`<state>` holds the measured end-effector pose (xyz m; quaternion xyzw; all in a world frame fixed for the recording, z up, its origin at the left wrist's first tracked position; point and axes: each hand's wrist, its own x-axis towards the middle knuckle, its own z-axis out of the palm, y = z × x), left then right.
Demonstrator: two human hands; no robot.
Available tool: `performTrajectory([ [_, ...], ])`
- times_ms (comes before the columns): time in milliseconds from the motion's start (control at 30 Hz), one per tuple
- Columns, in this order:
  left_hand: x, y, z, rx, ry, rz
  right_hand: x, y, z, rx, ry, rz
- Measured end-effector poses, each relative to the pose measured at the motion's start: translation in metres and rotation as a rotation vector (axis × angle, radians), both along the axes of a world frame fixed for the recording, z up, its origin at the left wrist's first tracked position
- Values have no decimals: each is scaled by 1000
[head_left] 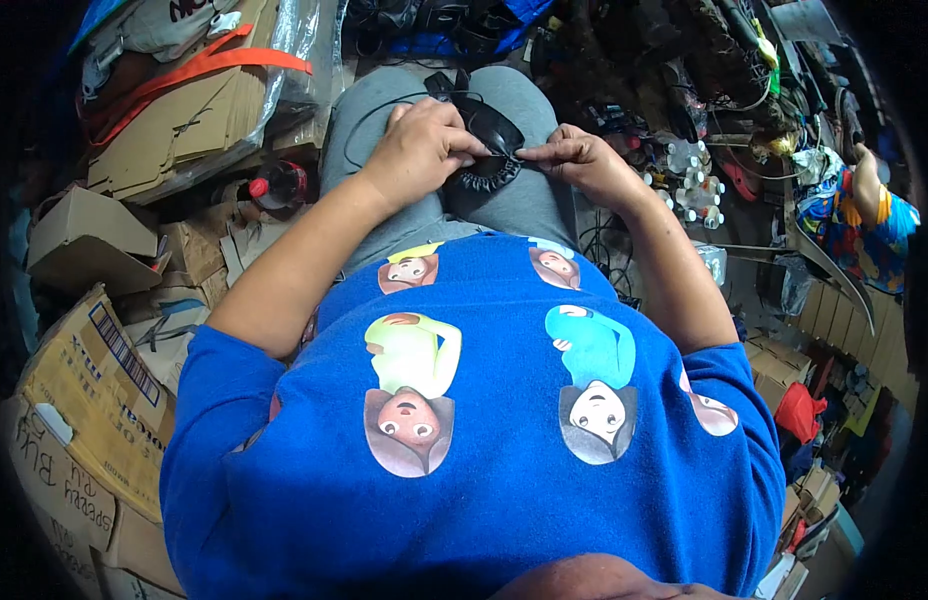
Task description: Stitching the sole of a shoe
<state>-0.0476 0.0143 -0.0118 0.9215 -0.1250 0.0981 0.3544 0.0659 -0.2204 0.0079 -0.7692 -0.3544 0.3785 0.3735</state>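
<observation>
On my lap, over grey trousers [374, 110], lies a black leather shoe upper [496, 128] with a puckered, gathered edge [489, 180] toward my body. My left hand [424, 150] comes over it from the left, its thumb and fingers closed on the leather near the middle. From the right, my right hand [589, 168] pinches thumb and forefinger together at the seam. Whatever is in that pinch is too small to make out. The two sets of fingertips almost meet. A thin dark cord [356, 132] loops out to the left over my knee.
Flattened cardboard [184, 130] with an orange strap [234, 60] lies at the far left. Nearer are an open carton [89, 240] and a red-capped bottle [279, 187]. Several small white-capped bottles [696, 185] stand right. Black shoes [434, 20] lie ahead. Someone's brightly patterned clothing [864, 235] shows far right.
</observation>
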Motion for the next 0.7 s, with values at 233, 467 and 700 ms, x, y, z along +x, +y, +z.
performTrajectory([
  [233,-4,4,4,62,74,11,-4,0,0,16,52,-40],
  [467,-2,0,1,26,102,39,-3,-2,-9,62,51,-37],
  [700,-9,-14,1,-86,87,113,-13,1,-12,128,-60,-141],
])
